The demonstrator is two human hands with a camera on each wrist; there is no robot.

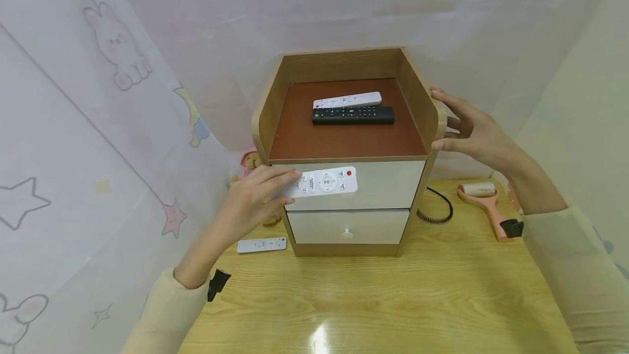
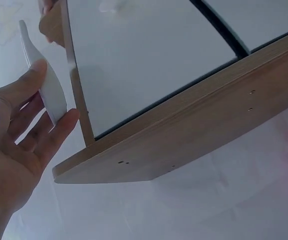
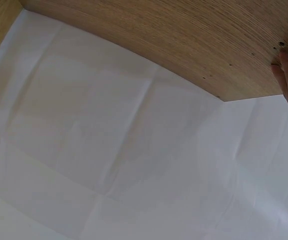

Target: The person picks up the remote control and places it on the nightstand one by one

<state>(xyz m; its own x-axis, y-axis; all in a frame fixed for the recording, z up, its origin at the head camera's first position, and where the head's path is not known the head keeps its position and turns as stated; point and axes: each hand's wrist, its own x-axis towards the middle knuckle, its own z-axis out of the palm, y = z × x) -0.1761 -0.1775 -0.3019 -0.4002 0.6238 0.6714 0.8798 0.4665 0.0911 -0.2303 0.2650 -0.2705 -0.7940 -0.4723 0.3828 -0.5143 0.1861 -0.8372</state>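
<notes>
My left hand pinches a white remote control by its left end, in front of the small cabinet's upper drawer. Its buttons and a red one face up in the head view; the left wrist view shows the remote edge-on between thumb and fingers. My right hand rests on the right side panel of the cabinet, fingers spread along its edge and outer face. In the right wrist view, fingertips touch the outer wood. On the cabinet's brown top, a white remote lies behind a black remote.
Another white remote lies on the wooden table, left of the cabinet. A plush toy sits partly hidden behind my left hand. On the right are a coiled dark cord and a pink lint roller. Light cloth walls surround the table.
</notes>
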